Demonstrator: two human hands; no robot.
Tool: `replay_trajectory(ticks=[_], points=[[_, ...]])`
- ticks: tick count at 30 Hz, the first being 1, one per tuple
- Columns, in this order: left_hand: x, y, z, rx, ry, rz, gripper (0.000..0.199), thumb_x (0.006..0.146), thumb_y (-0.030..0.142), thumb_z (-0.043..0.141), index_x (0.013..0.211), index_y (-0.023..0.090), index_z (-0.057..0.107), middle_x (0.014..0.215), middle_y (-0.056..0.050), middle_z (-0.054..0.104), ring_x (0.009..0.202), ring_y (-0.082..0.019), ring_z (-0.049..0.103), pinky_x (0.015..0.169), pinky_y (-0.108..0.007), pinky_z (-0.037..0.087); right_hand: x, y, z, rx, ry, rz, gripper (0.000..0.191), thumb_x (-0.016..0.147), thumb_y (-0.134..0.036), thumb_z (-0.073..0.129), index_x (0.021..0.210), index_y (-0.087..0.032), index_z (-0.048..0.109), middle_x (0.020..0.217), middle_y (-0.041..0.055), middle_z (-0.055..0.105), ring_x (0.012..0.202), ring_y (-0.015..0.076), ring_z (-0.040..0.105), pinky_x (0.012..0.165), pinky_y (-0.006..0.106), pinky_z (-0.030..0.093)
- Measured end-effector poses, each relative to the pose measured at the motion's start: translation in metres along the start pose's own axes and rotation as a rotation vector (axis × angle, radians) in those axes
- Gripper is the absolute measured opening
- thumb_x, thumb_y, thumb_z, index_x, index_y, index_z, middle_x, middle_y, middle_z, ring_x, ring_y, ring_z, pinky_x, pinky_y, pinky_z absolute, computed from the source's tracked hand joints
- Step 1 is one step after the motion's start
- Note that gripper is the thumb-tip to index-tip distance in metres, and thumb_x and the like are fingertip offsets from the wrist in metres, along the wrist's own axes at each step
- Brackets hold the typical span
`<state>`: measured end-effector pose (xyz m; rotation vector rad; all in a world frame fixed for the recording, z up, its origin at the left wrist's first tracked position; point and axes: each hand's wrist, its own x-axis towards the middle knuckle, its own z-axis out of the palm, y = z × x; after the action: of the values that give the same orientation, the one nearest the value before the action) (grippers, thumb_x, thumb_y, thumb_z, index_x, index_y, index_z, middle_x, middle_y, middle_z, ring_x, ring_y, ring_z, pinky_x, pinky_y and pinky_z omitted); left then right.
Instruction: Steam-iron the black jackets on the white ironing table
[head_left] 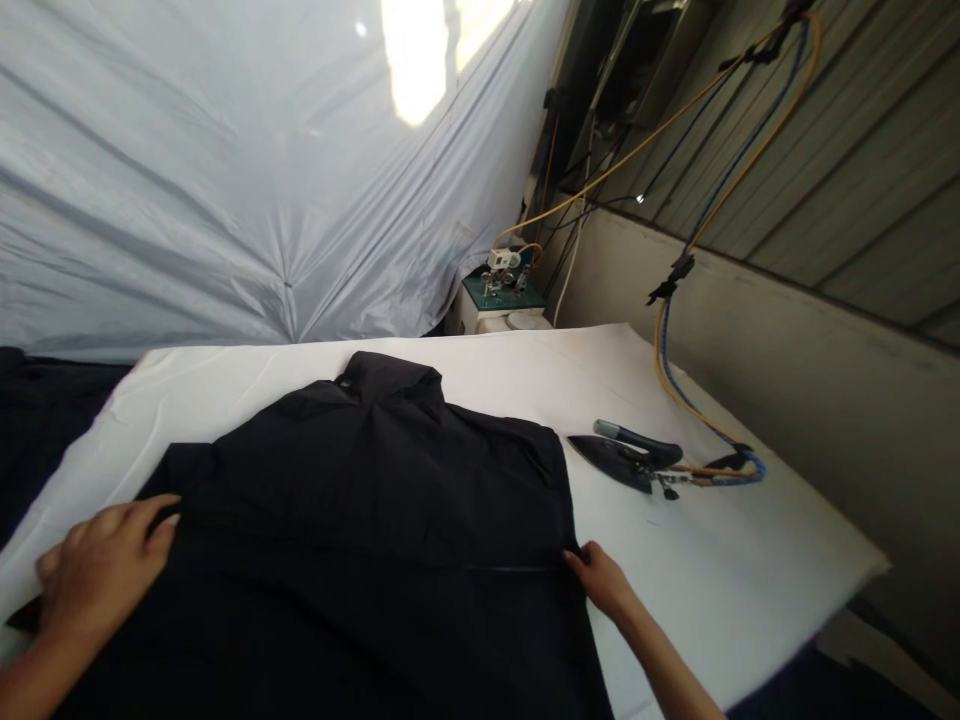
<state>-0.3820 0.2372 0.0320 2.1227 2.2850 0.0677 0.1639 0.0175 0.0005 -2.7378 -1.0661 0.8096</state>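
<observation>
The fingers of the left hand point(101, 572) are laid flat and spread on the left edge of a black shirt point(367, 520), grasping nothing. The fingertips of the right hand point(600, 580) are pinched on the shirt's right edge, where a fold line is seen running across the cloth. The shirt is spread collar-away on a white padded table point(720, 570), by which most of the view is filled. A steam iron point(630, 462) is rested on the table just right of the shirt, and blue and yellow hoses point(686, 330) are led up from it along a grey wall. A pale plastic sheet point(225, 170) is hung behind the table, and more dark cloth point(34, 420) is seen at the far left.
</observation>
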Motion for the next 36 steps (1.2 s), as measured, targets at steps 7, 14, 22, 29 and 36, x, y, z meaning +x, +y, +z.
replay_trajectory(ticks=[7, 14, 22, 29, 36], points=[[-0.021, 0.096, 0.016, -0.019, -0.337, 0.249, 0.060, 0.077, 0.052, 0.036, 0.135, 0.036, 0.028, 0.145, -0.004, 0.026, 0.130, -0.037, 0.020, 0.092, -0.064, 0.025, -0.004, -0.010, 0.002, 0.085, 0.178, 0.029, 0.046, 0.080, -0.057, 0.036, 0.094, -0.014, 0.047, 0.089, 0.0154, 0.064, 0.083, 0.0250, 0.062, 0.069, 0.032, 0.044], [-0.016, 0.132, 0.017, 0.055, -0.541, 0.070, 0.064, 0.076, 0.051, 0.040, 0.136, 0.035, 0.024, 0.149, -0.003, 0.009, 0.131, -0.045, 0.007, 0.091, -0.075, 0.010, -0.013, 0.004, -0.001, 0.153, -0.029, -0.044, 0.038, 0.085, -0.050, 0.030, 0.067, -0.021, 0.047, 0.063, 0.0034, 0.061, 0.062, 0.0187, 0.059, 0.059, 0.029, 0.043], [0.043, 0.185, -0.030, -0.125, -0.303, 0.057, 0.036, 0.077, 0.025, 0.037, 0.102, 0.011, 0.060, 0.109, -0.019, 0.060, 0.105, -0.037, 0.053, 0.089, -0.049, 0.039, 0.068, -0.045, -0.059, 0.125, 0.205, -0.344, 0.035, 0.084, -0.027, 0.041, 0.115, -0.012, 0.048, 0.108, 0.0141, 0.060, 0.098, 0.0215, 0.056, 0.085, 0.032, 0.042], [0.119, 0.237, -0.044, -0.226, -0.086, 0.194, 0.044, 0.079, 0.012, 0.026, 0.116, 0.014, 0.050, 0.117, -0.009, 0.058, 0.108, -0.019, 0.052, 0.089, -0.024, 0.038, 0.151, -0.166, -0.086, 0.146, 0.138, -0.589, 0.029, 0.085, -0.026, 0.046, 0.110, -0.017, 0.057, 0.114, 0.0073, 0.060, 0.107, 0.0180, 0.052, 0.093, 0.027, 0.036], [0.071, 0.188, -0.026, -0.046, -0.215, 0.017, 0.037, 0.073, 0.028, 0.048, 0.106, 0.020, 0.062, 0.111, -0.018, 0.058, 0.104, -0.041, 0.049, 0.085, -0.058, 0.035, 0.196, -0.289, -0.042, 0.127, -0.067, -0.560, 0.027, 0.078, -0.038, 0.057, 0.077, -0.011, 0.061, 0.060, 0.0055, 0.065, 0.056, 0.0165, 0.061, 0.058, 0.027, 0.046]])
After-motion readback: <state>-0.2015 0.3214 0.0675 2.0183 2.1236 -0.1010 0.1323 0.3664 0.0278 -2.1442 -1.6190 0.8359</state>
